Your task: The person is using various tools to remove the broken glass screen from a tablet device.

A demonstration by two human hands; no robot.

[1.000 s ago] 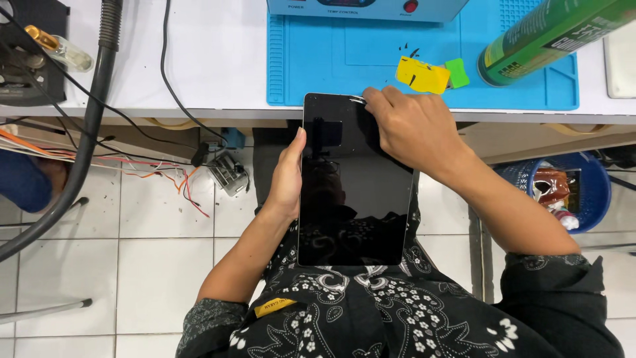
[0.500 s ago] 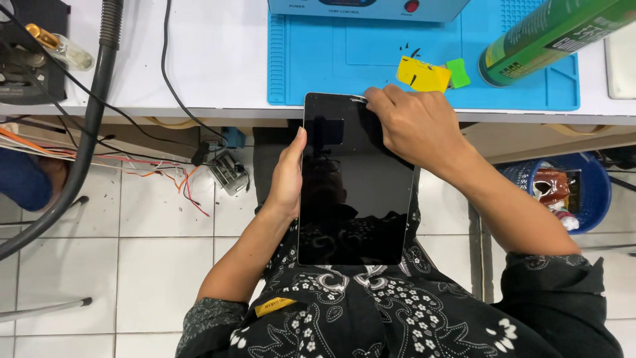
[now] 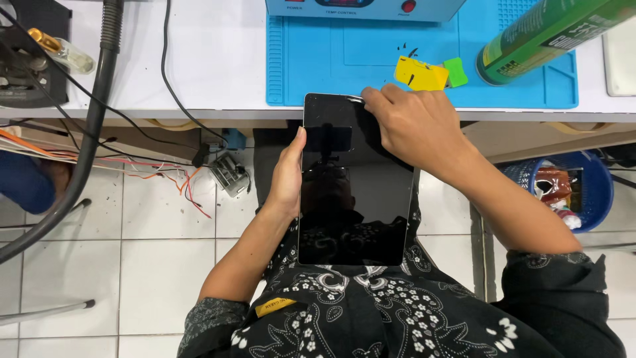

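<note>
Gripping the tablet [image 3: 354, 192] along its left edge, the left hand [image 3: 286, 176] is steadying it upright over the lap, long axis running toward the blue mat [image 3: 318, 59]; the right hand [image 3: 414, 122] is pinching its far top edge.

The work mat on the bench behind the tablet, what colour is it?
The mat is bright blue, seen best in the head view, the only one here.

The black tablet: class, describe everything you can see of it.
The tablet is a flat, dark rectangle with a glossy glass face, screen off, mirroring shapes above it. It is held upright in portrait over the person's lap, its top edge at the edge of the white bench. The left hand grips its left edge; the right hand covers its upper right corner, fingertips on the top edge.
</note>
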